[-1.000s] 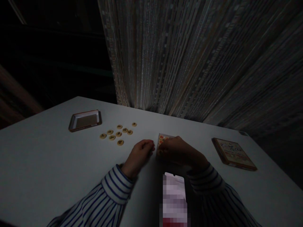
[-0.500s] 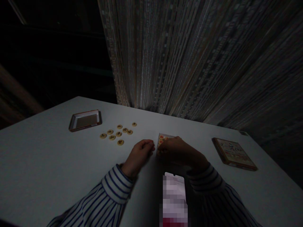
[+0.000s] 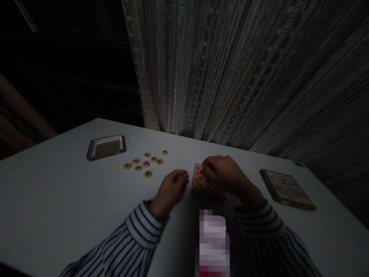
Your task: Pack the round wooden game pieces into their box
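Observation:
A small box [image 3: 194, 189] stands in front of me, filled with rows of round xiangqi pieces [image 3: 197, 174] bearing red characters. Over its far right part is my right hand [image 3: 227, 175], fingers pinched together and bent down; whatever lies between the fingertips is hidden. My left hand [image 3: 170, 192] rests on the table just left of the box, apart from it. Its fingers are curled closed, and I cannot make out what they hold, if anything. Left of the box lie several loose xiangqi pieces [image 3: 146, 164] with dark characters, face up.
An open, shallow tray-like lid [image 3: 91, 154] sits at the far left of the white table [image 3: 72, 200]. To the right lies a flat box with a printed picture [image 3: 288, 188]. A lit phone [image 3: 215, 242], blurred out, is near me. A string curtain [image 3: 201, 77] hangs behind the table.
My right hand has shifted right and up over the box, uncovering more red pieces. My left hand keeps its place. The view has turned slightly.

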### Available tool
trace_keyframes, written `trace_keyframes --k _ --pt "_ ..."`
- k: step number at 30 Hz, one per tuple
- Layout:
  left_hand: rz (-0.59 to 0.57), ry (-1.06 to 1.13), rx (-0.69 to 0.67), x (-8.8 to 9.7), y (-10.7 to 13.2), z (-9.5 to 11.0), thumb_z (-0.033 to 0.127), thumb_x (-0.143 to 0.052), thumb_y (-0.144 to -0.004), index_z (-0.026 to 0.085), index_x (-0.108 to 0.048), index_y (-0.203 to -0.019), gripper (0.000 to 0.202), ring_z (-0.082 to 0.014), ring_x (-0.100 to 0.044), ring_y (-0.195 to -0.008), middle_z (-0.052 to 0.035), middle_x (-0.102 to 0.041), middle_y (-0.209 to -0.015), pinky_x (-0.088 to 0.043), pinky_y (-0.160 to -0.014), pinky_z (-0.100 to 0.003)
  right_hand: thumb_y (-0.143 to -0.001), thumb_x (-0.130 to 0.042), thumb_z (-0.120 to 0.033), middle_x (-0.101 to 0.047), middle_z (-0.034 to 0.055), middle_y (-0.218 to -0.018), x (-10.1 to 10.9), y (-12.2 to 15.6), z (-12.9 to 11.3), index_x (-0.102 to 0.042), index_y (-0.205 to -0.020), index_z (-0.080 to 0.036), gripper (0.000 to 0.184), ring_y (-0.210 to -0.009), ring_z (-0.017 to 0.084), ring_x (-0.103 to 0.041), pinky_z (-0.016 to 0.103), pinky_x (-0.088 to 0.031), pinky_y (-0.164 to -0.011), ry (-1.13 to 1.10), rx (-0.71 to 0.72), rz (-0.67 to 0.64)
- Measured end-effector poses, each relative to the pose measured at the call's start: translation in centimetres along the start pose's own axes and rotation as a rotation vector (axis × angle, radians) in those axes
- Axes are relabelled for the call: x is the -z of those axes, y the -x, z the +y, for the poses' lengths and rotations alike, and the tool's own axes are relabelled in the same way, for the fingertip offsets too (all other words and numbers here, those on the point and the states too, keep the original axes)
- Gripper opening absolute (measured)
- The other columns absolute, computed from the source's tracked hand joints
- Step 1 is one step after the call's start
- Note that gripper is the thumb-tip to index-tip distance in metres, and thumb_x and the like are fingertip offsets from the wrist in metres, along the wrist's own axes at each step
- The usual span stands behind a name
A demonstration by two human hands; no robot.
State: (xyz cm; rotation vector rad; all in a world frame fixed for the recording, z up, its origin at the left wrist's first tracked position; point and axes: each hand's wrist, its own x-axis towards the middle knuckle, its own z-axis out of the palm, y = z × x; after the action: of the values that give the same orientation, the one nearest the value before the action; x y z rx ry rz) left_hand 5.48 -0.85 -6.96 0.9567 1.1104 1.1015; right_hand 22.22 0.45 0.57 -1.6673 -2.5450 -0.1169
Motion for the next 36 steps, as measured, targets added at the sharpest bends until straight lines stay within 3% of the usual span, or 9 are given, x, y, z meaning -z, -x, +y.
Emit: trace_keyframes --k 6,12,28,36 --pt "0.028 -0.245 -0.185 0.5 -0.6 -0.9 0.028 -0.059 -0.069 0.014 -0.061 -0.081 0.018 -0.0127 -0.052 -0.059 0.0001 -0.059 -0.064 -0.039 -0.056 -0.025 -0.090 -0.039 -0.024 -0.070 0.0060 -0.090 0.2 0.1 0.1 -0.065 -0.096 -0.017 0.027 -0.083 0.019 -0.063 0.029 -0.038 -0.072 -0.005 -0.043 0.106" --pt "0.024 -0.363 -0.281 0.4 -0.2 -0.8 0.026 -0.055 -0.072 0.015 -0.061 -0.079 0.014 -0.0128 -0.052 -0.058 0.0010 -0.057 -0.063 -0.039 -0.057 -0.025 -0.091 -0.037 -0.024 -0.071 0.0077 -0.090 -0.1 0.1 0.0 -0.061 -0.109 -0.017 0.031 -0.083 0.021 -0.064 0.030 -0.041 -0.073 -0.017 -0.057 0.173" --pt "-0.046 -0.321 -0.333 0.2 0.7 0.4 0.029 -0.058 -0.071 0.015 -0.059 -0.071 0.014 -0.0103 -0.048 -0.054 0.0025 -0.055 -0.058 -0.038 -0.052 -0.021 -0.087 -0.040 -0.022 -0.070 0.0080 -0.097 0.2 0.2 -0.7 -0.063 -0.110 -0.017 0.032 -0.090 0.023 -0.063 0.033 -0.042 -0.077 -0.049 -0.034 0.138" --pt "-0.063 -0.315 -0.330 0.6 1.9 2.8 0.029 -0.060 -0.070 0.015 -0.060 -0.071 0.014 -0.0117 -0.053 -0.059 0.0001 -0.060 -0.064 -0.042 -0.058 -0.022 -0.088 -0.040 -0.022 -0.070 0.0077 -0.101 0.5 0.2 -1.0 -0.065 -0.106 -0.017 0.031 -0.093 0.022 -0.062 0.034 -0.042 -0.081 -0.099 -0.034 0.162"
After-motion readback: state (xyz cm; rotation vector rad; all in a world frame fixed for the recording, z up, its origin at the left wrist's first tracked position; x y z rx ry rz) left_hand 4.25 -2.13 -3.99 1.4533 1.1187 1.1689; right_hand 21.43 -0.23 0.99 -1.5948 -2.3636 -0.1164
